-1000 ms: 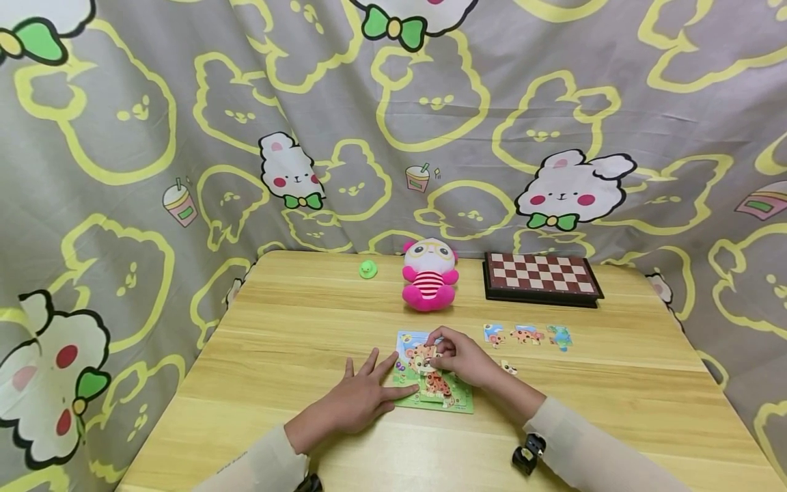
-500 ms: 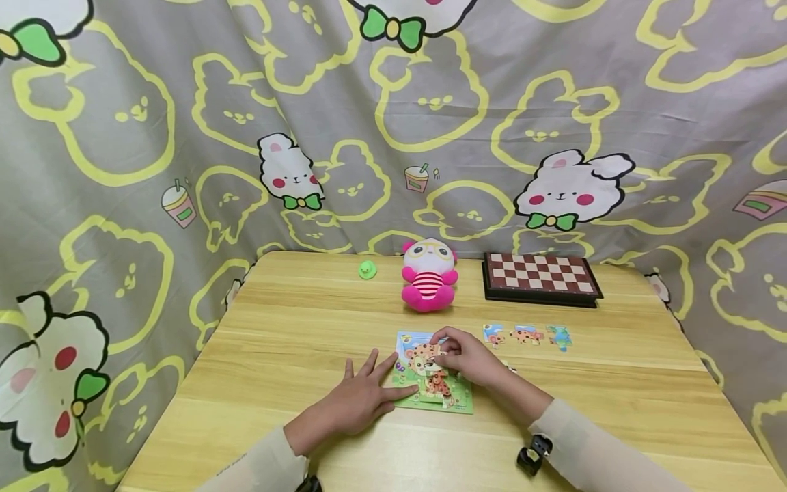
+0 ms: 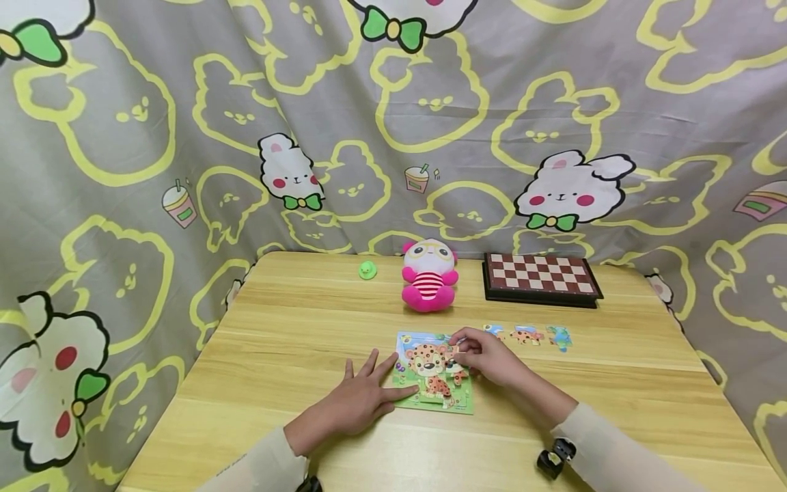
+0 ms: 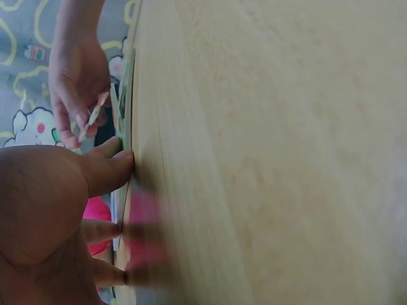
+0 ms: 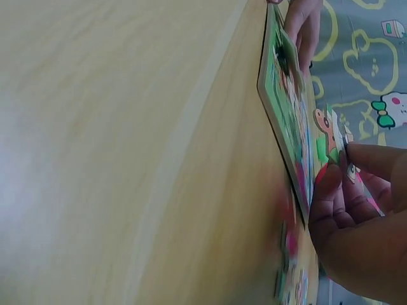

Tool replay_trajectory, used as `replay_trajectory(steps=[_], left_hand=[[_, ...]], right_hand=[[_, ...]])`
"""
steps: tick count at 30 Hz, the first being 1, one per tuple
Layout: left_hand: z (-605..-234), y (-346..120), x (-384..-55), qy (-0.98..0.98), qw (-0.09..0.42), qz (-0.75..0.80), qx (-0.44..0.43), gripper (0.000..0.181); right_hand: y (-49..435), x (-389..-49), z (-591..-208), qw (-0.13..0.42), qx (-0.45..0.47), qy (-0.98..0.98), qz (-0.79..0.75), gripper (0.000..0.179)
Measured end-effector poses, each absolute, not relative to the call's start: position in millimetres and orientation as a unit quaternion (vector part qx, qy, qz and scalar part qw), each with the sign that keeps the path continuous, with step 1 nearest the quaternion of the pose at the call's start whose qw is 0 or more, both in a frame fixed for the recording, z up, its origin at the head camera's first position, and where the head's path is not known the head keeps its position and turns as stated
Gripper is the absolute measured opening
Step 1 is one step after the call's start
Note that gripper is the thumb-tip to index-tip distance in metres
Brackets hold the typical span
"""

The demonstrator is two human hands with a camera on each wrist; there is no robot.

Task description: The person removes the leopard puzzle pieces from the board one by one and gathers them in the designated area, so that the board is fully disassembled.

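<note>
A jigsaw board (image 3: 402, 402) with a leopard picture lies on the table in front of me. My left hand (image 3: 353, 403) has its fingers spread, and its fingertips touch the board's left side. My right hand (image 3: 488, 357) pinches a small puzzle piece (image 3: 456, 369) between thumb and fingers over the board's right part. In the right wrist view that piece (image 5: 331, 136) is raised and tilted, clear of the board's surface. The left wrist view shows the left thumb (image 4: 108, 173) at the board's edge. Part of the board's right side is hidden behind the right hand.
Several loose pieces (image 3: 527, 335) lie in a row beyond the right hand, one partly covered by it. Farther back are a green toy duck (image 3: 367, 270), a pink plush panda (image 3: 429, 277) and a checkered game box (image 3: 542, 277). A patterned curtain (image 3: 369, 102) hangs behind the table.
My right hand has shifted right across the board, uncovering the leopard's head. The pinched piece now shows at the board's right side. The left hand has stayed in place.
</note>
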State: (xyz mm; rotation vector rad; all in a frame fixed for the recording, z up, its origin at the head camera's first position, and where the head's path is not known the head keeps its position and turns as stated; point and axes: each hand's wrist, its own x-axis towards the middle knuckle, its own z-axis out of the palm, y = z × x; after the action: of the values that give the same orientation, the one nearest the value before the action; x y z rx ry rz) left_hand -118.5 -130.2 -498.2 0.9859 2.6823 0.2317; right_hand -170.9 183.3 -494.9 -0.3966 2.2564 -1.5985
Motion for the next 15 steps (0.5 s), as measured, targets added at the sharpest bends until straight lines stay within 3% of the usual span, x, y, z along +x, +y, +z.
replay_trajectory(steps=[15], left_hand=[[-496.5,-130.5,-117.0,0.926,0.136,0.082,0.341,0.051]], right_hand=[[231.8,-166.0,-499.1,0.167,-0.127,0.817,-0.537,0.029]])
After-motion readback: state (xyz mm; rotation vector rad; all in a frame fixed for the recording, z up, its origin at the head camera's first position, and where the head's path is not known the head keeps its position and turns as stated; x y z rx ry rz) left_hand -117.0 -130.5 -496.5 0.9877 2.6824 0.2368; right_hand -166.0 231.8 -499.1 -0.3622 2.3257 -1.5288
